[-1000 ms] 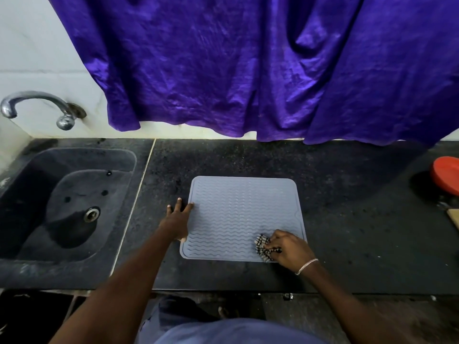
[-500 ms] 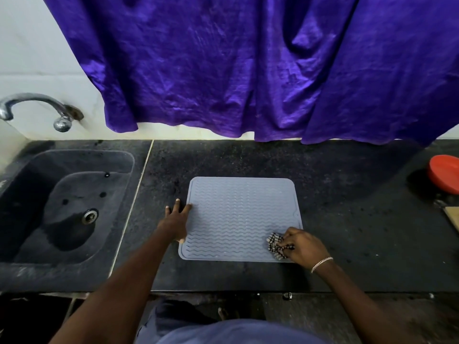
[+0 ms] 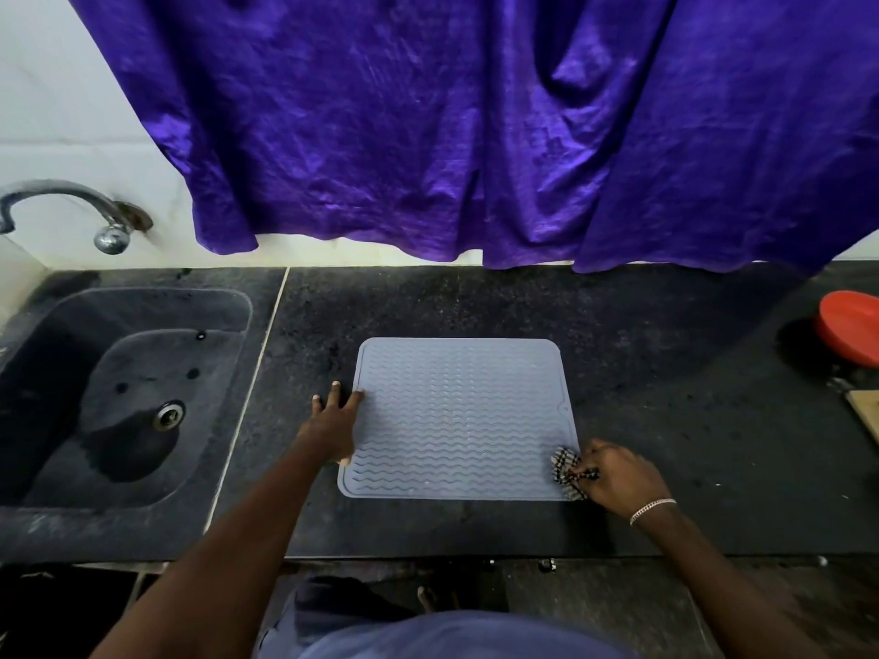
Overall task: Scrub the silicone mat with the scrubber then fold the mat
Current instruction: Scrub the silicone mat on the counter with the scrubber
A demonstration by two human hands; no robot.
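Far left: a metal tap point(image 3: 71, 202) projects from the wall above a dark sink point(image 3: 142, 306). Both are near the work area but apart from it, and no water is seen running.

Left hand point(image 3: 335, 423): it lies on the dark countertop point(image 3: 666, 420) against the mat's left edge. The fingers are straight and spread, and the forefinger tip rests on the raised border. Judged purpose: an anchor, so the flexible sheet neither slides nor ripples under rubbing on the opposite side.

Silicone mat point(image 3: 461, 416): grey and wave-ribbed, it lies flat and unfolded at the centre of the countertop, near its front edge. Three corners lie flat; the near right corner is hidden by the scrubber and hand.

Scrubber point(image 3: 568, 470): a small black-and-white checked wad, touching the mat at the near right corner and partly overhanging the edge.

Right hand point(image 3: 618, 478): its fingers are curled and pinch the scrubber from the right. The hand is mostly off the mat, over bare countertop. A bracelet point(image 3: 651, 508) sits at the wrist.

Assessment: the scrubbing step is in hand and working at the surface's margin. Folding is not yet begun.

Far right: a red dish point(image 3: 851, 325) and the corner of a wooden board point(image 3: 865, 411) sit well apart from the mat. A purple curtain point(image 3: 428, 111) hangs behind, its hem just above the counter's back edge
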